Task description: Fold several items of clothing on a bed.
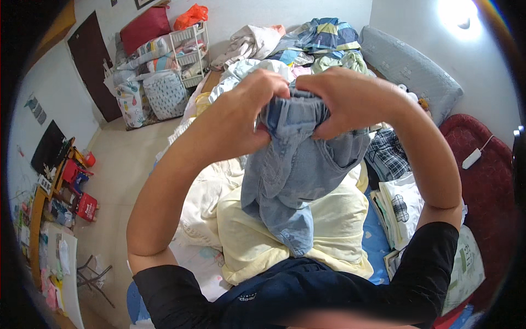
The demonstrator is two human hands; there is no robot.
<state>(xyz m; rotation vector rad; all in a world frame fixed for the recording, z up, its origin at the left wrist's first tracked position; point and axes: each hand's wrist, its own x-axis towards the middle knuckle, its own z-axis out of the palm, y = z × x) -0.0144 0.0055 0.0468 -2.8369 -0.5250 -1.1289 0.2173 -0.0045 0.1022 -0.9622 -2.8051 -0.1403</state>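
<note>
A pair of light blue denim trousers [298, 170] hangs in front of me from its elastic waistband, the legs bunched below. My left hand [246, 109] pinches the left side of the waistband, thumb below and fingers curled on top. On the right side, my right hand [350, 98] grips the same band, its thumb pressed against the front. The fabric drapes over a pale yellow cushion or cover [246, 236] close to my body. Beyond my hands lies a heap of loose clothes [323, 41], partly hidden by them.
Folded garments [402, 205] are stacked at my right, near a black-and-white checked piece [388, 156]. A dark red headboard-like panel [476, 175] and grey padded cushion [411, 66] border the bed. Storage bags [164, 96] and a white rack [190, 52] stand far left.
</note>
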